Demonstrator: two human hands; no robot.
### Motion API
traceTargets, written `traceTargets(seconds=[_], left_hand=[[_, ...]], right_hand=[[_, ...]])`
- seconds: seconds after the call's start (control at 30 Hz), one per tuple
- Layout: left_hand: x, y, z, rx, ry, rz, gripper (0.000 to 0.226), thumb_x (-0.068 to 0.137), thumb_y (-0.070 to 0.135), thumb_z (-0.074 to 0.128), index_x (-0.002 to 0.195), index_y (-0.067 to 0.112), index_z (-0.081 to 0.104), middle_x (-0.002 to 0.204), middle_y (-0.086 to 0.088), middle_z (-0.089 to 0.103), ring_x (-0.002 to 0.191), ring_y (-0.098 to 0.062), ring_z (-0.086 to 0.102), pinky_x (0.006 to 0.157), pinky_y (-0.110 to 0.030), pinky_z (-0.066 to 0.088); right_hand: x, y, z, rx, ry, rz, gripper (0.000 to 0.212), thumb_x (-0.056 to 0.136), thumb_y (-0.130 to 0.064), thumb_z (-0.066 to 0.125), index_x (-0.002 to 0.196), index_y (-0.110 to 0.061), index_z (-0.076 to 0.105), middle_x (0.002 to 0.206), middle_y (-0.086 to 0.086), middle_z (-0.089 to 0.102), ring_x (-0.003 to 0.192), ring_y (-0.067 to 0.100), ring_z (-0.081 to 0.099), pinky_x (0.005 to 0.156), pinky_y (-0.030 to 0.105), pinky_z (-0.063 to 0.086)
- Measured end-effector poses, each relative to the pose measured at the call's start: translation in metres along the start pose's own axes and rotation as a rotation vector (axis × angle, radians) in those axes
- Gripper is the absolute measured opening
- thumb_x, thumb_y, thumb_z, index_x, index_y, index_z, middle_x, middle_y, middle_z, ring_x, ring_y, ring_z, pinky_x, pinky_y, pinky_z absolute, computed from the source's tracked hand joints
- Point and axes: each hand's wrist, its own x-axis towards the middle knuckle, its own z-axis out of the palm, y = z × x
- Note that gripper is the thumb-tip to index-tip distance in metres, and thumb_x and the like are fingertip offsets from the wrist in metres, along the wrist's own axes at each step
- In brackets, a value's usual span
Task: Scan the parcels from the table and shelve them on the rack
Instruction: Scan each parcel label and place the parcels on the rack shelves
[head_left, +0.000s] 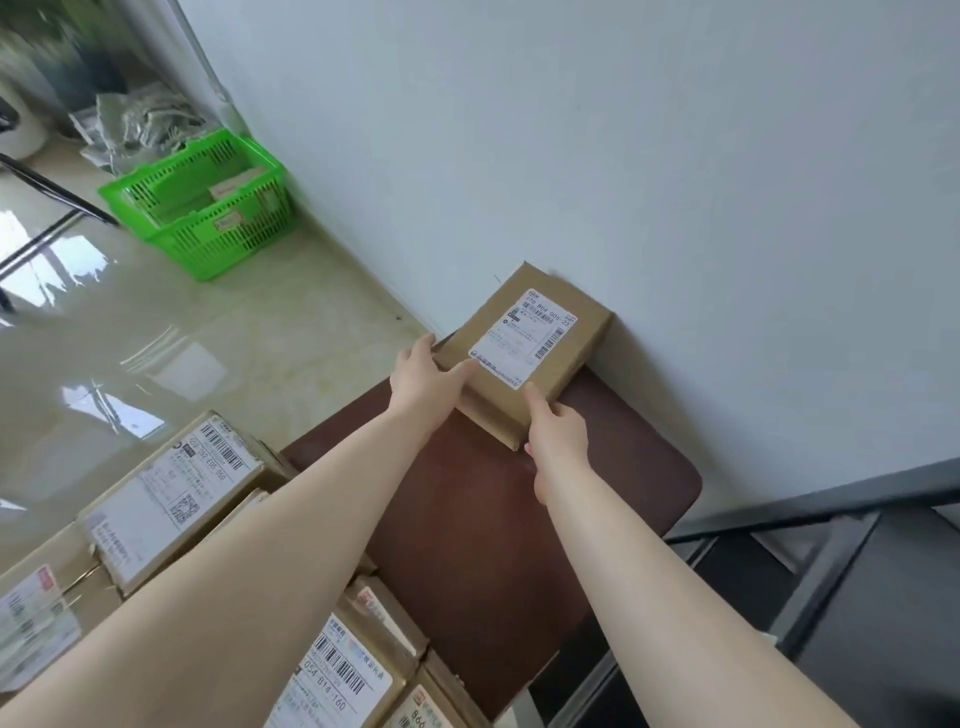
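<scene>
At the far left, a bright green plastic mesh basket (208, 202) stands on the glossy pale tiled floor (218, 358) close to the white wall (623, 156), with some flat cardboard pieces inside it. Behind it lies a blurred heap of grey-white packets (140, 124).

In the lower left, a cluster of brown cardboard parcels with white barcode labels (176, 493) crowds the near edge of the dark reddish-brown surface (467, 519); both bare forearms reach out over them.

The left hand (423, 382) grips the left corner of a small flat brown cardboard parcel with a white shipping label (524, 353), its fingers curled round the far edge and its thumb (462, 371) lying on top beside the label. This parcel sits at the far end of the surface, its back corner touching or almost touching the wall, label facing up.

The right hand (558, 441) holds the parcel's near right corner, one finger stretched up onto the top face beside the label and the rest wrapped round the near side.

At the lower right, the dark grey metal rack (831, 571) stands against the wall, just beside the surface.
</scene>
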Motion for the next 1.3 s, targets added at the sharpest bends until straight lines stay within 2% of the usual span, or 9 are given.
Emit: traceTargets(seconds=[0.1, 0.2, 0.3, 0.47, 0.57, 0.77, 0.93, 1.07, 1.3], left_hand=[[-0.004, -0.016, 0.006, 0.148, -0.006, -0.057, 0.060, 0.091, 0.052, 0.064, 0.139, 0.017, 0.052, 0.136, -0.008, 0.054, 0.128, -0.029, 0.049, 0.106, -0.043, 0.045], [-0.018, -0.026, 0.013, 0.038, -0.066, -0.203, 0.055, 0.088, 0.055, 0.068, 0.123, 0.015, 0.050, 0.129, -0.007, 0.056, 0.113, -0.025, 0.056, 0.096, -0.040, 0.049], [-0.040, -0.028, 0.020, -0.075, -0.145, -0.250, 0.066, 0.090, 0.050, 0.069, 0.138, 0.015, 0.040, 0.128, -0.002, 0.056, 0.109, -0.020, 0.056, 0.089, -0.034, 0.047], [-0.080, -0.022, 0.016, -0.118, -0.124, -0.272, 0.060, 0.090, 0.055, 0.066, 0.131, 0.019, 0.043, 0.128, -0.005, 0.056, 0.108, -0.020, 0.059, 0.087, -0.036, 0.051], [-0.115, 0.000, 0.010, -0.291, -0.137, -0.318, 0.057, 0.092, 0.047, 0.068, 0.129, 0.018, 0.037, 0.123, -0.004, 0.057, 0.100, -0.013, 0.057, 0.076, -0.030, 0.045], [-0.176, 0.042, -0.017, -0.517, -0.215, -0.353, 0.070, 0.081, 0.054, 0.078, 0.127, 0.021, 0.037, 0.120, -0.004, 0.061, 0.108, -0.018, 0.060, 0.103, -0.045, 0.048], [-0.224, 0.072, -0.039, -0.572, -0.273, -0.279, 0.092, 0.069, 0.054, 0.085, 0.136, 0.031, 0.026, 0.129, -0.003, 0.057, 0.113, -0.021, 0.063, 0.099, -0.044, 0.053], [-0.261, 0.088, -0.049, -0.521, -0.347, -0.185, 0.125, 0.045, 0.062, 0.086, 0.150, 0.038, 0.023, 0.134, -0.001, 0.058, 0.115, -0.021, 0.065, 0.100, -0.048, 0.055], [-0.317, 0.097, -0.041, -0.436, -0.469, -0.050, 0.120, 0.053, 0.058, 0.085, 0.152, 0.046, 0.018, 0.136, 0.007, 0.060, 0.120, -0.017, 0.063, 0.106, -0.044, 0.051]], right_hand=[[0.000, 0.007, -0.004, -0.151, 0.157, -0.033, 0.069, 0.078, -0.068, 0.051, 0.120, -0.014, 0.063, 0.118, 0.005, 0.063, 0.110, 0.032, 0.060, 0.087, 0.044, 0.053], [-0.005, 0.018, -0.015, -0.176, 0.190, -0.020, 0.047, 0.093, -0.057, 0.053, 0.115, -0.015, 0.054, 0.114, 0.004, 0.060, 0.102, 0.026, 0.057, 0.079, 0.037, 0.044], [-0.019, 0.025, -0.024, -0.079, 0.100, 0.019, 0.042, 0.096, -0.049, 0.058, 0.117, -0.016, 0.042, 0.099, -0.003, 0.054, 0.083, 0.014, 0.051, 0.077, 0.034, 0.039], [-0.044, 0.019, -0.044, -0.099, 0.057, -0.097, 0.039, 0.093, -0.048, 0.062, 0.124, -0.028, 0.047, 0.111, -0.004, 0.059, 0.090, 0.009, 0.057, 0.071, 0.031, 0.045], [-0.075, 0.004, -0.061, 0.103, -0.013, -0.026, 0.032, 0.093, -0.046, 0.063, 0.119, -0.032, 0.052, 0.118, -0.002, 0.064, 0.104, 0.018, 0.062, 0.081, 0.037, 0.051], [-0.146, -0.023, -0.117, 0.276, -0.185, -0.027, 0.029, 0.092, -0.042, 0.065, 0.120, -0.039, 0.056, 0.118, -0.002, 0.071, 0.117, 0.025, 0.062, 0.100, 0.057, 0.049], [-0.205, -0.040, -0.150, 0.239, -0.322, -0.140, 0.044, 0.092, -0.041, 0.063, 0.134, -0.047, 0.051, 0.127, -0.011, 0.067, 0.123, 0.016, 0.059, 0.102, 0.044, 0.050], [-0.242, -0.035, -0.173, 0.253, -0.343, -0.145, 0.056, 0.086, -0.049, 0.065, 0.139, -0.048, 0.048, 0.133, -0.009, 0.063, 0.128, 0.020, 0.055, 0.107, 0.049, 0.046], [-0.282, -0.015, -0.210, 0.331, -0.250, -0.211, 0.047, 0.096, -0.040, 0.060, 0.142, -0.041, 0.047, 0.130, -0.008, 0.065, 0.124, 0.018, 0.058, 0.100, 0.044, 0.052]])
